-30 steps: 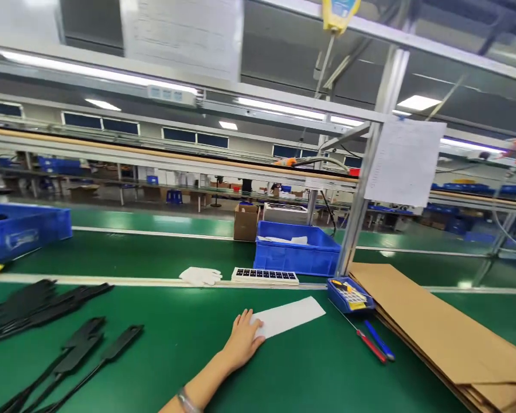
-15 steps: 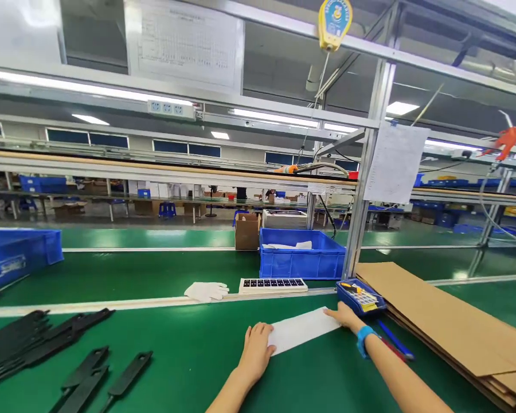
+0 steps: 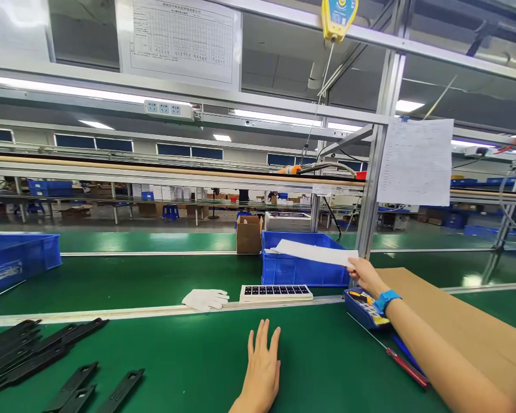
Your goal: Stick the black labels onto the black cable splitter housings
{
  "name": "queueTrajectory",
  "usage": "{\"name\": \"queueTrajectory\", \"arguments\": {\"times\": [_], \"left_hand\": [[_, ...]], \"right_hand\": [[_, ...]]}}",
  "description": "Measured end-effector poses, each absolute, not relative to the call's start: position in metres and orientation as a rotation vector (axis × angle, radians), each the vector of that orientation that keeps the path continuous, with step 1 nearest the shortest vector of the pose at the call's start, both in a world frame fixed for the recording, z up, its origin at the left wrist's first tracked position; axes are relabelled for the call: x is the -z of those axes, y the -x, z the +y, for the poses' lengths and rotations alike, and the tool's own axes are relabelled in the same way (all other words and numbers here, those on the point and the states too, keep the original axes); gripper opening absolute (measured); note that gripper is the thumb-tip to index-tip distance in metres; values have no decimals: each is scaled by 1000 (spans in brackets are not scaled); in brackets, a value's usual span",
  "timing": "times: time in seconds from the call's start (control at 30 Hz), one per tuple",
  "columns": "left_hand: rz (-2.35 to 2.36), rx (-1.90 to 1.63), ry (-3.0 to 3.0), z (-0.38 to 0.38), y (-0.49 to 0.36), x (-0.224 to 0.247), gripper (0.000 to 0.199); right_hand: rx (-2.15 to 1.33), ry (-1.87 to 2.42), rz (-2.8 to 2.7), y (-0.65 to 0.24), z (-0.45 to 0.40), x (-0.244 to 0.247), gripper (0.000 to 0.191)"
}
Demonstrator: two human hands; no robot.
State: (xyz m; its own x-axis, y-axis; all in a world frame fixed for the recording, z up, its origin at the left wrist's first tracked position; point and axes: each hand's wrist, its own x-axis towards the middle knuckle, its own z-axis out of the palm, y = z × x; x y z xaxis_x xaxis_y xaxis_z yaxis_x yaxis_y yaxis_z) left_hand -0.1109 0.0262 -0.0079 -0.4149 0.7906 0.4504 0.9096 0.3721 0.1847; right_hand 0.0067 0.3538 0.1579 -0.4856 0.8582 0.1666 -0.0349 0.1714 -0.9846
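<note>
A blue bin [image 3: 38,259] is placed at far left; in front of it, flat black parts [image 3: 34,355] are spread on the green bench top [image 3: 176,361], some overlapped, one laid apart. Next, a white glove [image 3: 205,299] is laid on the pale bench seam. The left hand [image 3: 262,367] is held at front centre over the bench top, palm down, fingers extended and slightly parted, nothing gripped; contact with the surface can't be told. Behind it, a white card with black squares [image 3: 276,293] is set just in front of the large blue bin [image 3: 301,275]. The white strip [image 3: 313,253] is pinched at its right end by the right hand [image 3: 365,275] and extended leftward across the bin's opening; contact with the bin can't be confirmed. Below that hand, a small blue tray [image 3: 356,314] is seen, then a red screwdriver [image 3: 406,367], then brown cardboard [image 3: 451,321], partly covered by the forearm.
</note>
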Motion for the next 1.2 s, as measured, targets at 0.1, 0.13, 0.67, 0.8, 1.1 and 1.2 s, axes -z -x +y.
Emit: {"name": "queueTrajectory", "arguments": {"times": [0.1, 0.13, 0.67, 0.8, 1.1, 1.2], "left_hand": [[-2432, 541, 1528, 26, 111, 8, 69], [-2451, 525, 1538, 26, 111, 7, 70], [-2470, 682, 1627, 22, 112, 9, 55], [-2452, 733, 1631, 21, 112, 13, 53], [-2364, 765, 1503, 21, 111, -4, 51], [-2137, 796, 1448, 17, 111, -17, 46]], "right_hand": [[-1445, 779, -1536, 4, 368, -173, 16], [-1454, 763, -1522, 8, 369, -175, 19], [-545, 558, -2753, 117, 288, -55, 30], [-207, 493, -2865, 119, 276, -38, 39], [9, 210, -2665, 84, 257, -45, 39], [0, 99, -2598, 56, 230, -30, 45]]}}
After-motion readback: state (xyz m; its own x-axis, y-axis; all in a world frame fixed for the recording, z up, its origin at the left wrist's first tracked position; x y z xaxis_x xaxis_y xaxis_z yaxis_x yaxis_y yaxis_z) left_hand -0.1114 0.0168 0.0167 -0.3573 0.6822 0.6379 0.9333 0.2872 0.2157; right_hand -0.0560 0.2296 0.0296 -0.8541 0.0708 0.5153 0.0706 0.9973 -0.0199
